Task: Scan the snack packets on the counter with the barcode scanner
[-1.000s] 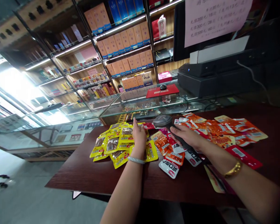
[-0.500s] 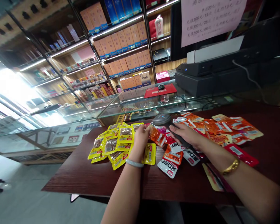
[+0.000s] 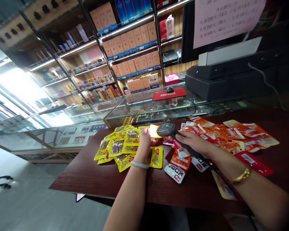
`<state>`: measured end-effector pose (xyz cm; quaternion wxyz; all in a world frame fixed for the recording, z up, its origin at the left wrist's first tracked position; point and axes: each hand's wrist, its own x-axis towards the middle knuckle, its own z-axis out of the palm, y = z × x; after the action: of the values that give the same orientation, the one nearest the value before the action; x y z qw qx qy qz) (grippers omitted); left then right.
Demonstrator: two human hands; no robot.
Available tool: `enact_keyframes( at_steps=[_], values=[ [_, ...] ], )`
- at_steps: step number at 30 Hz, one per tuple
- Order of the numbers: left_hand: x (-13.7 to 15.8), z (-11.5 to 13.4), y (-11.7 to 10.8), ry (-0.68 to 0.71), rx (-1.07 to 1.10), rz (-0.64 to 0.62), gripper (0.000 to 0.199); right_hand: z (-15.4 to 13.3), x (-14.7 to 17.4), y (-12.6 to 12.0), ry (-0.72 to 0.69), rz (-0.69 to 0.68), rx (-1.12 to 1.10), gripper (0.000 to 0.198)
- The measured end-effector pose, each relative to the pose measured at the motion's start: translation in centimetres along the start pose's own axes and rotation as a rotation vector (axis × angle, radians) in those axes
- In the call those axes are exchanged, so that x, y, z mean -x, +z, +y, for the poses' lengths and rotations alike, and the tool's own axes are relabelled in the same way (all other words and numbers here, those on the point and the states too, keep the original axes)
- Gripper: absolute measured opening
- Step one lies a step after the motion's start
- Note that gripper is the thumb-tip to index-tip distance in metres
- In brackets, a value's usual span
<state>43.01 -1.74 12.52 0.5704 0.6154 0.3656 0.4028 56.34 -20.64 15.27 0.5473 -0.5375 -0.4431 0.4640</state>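
My right hand (image 3: 194, 142) is wrapped round the handle of a black barcode scanner (image 3: 168, 129). A small green light shows on the scanner's head. My left hand (image 3: 144, 142) pinches a snack packet (image 3: 154, 131) right beside the scanner head. Bright light washes out that packet's face, so its print cannot be read. Below and left of my left hand lies a heap of yellow snack packets (image 3: 117, 147). Orange-and-white snack packets (image 3: 180, 162) lie under the scanner, partly covered by its handle.
More orange packets (image 3: 228, 131) and a red packet (image 3: 254, 163) lie right on the dark wooden table (image 3: 86, 179). Behind stands a glass display counter (image 3: 144, 109) with a mouse (image 3: 170, 89) on a red mat. A black cash-register unit (image 3: 207, 85) stands back right.
The packet in my left hand is now brightly lit at the scanner head. The scanner's light has turned from blue to green. The whole view has shifted slightly.
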Motion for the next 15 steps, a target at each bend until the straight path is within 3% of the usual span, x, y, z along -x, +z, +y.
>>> enact_keyframes(
  at_steps=[2, 4, 7, 9, 11, 15],
  values=[
    [-0.3, 0.0, -0.2, -0.013, -0.077, -0.010, 0.020, 0.0, 0.0, -0.2, -0.008, 0.007, 0.000, 0.046],
    [-0.6, 0.0, -0.7, 0.052, -0.180, 0.073, 0.022, 0.0, 0.0, -0.4, -0.014, 0.015, -0.003, 0.047],
    [-0.7, 0.5, -1.5, 0.315, -0.484, 0.259, 0.033, 0.1, -0.1, -0.7, -0.010, 0.044, -0.002, 0.047],
    [-0.4, 1.1, -1.6, 0.446, -0.670, 0.277, 0.030, 0.1, -0.1, -0.9, -0.005, 0.077, 0.004, 0.046],
    [0.2, 1.6, -1.2, 0.470, -0.788, 0.139, 0.019, 0.1, -0.1, -1.0, -0.011, 0.094, 0.005, 0.046],
    [1.8, 1.9, 0.1, 0.508, -1.051, -0.348, 0.027, -0.4, 0.0, -1.2, -0.023, 0.081, -0.003, 0.048]
  ],
)
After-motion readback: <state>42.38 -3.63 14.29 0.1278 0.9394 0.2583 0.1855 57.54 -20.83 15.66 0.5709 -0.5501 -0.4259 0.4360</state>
